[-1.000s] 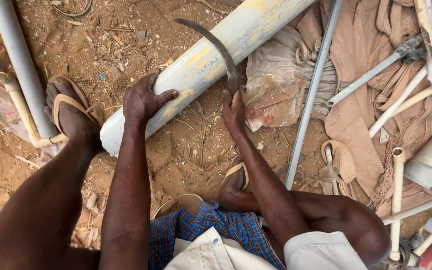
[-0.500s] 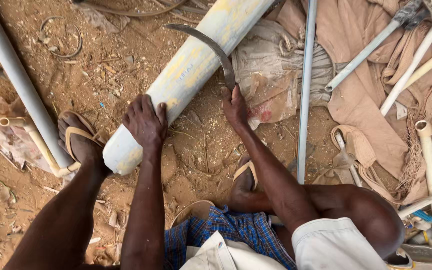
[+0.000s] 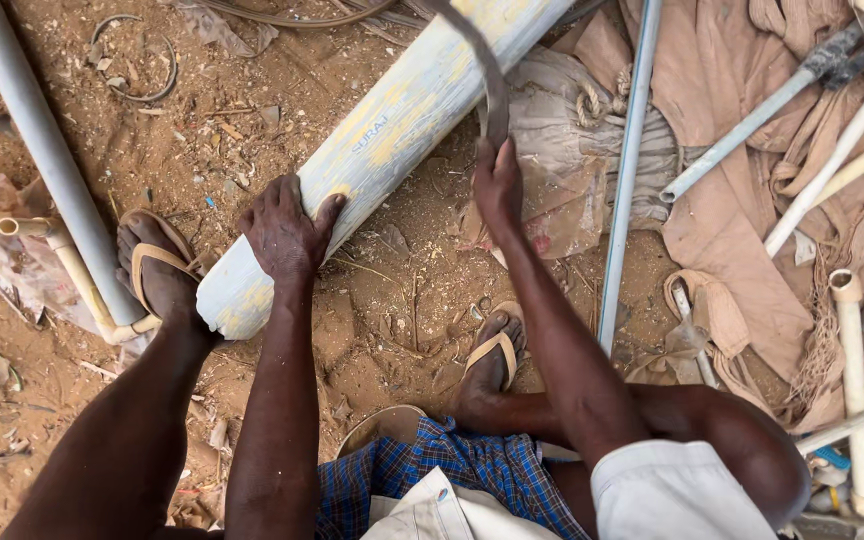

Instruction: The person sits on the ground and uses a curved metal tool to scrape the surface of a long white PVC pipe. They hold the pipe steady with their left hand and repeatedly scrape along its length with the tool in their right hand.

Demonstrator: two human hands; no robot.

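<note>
Nearest the camera sit a blue checked cloth (image 3: 432, 470) and a pale shirt hem, with both knees bent out to the sides. The right foot in a tan sandal (image 3: 492, 360) rests on the sandy ground between the arms; the left foot (image 3: 157, 270) presses close by the near end of the big pipe.

Since a second ago the view has drawn closer and the left hand (image 3: 287, 235) has slid from the rounded end onto the upper flank of the thick pale pipe (image 3: 392, 150), so it now bears down flatter there. The fingers lie spread, palm pressing on the pipe's curved side rather than closing round it, which reads as steadying it against the ground.

Further up, the right hand (image 3: 499, 185) is closed in a fist round the handle of a curved dark blade (image 3: 487, 70), whose arc rises over the pipe and out of the top edge. Compared with a second ago the blade sits higher in frame and nearer the pipe's middle.

Beyond lie thin grey pipes (image 3: 627, 170), a grey sack (image 3: 562, 150) and brown cloth (image 3: 742, 200)
</note>
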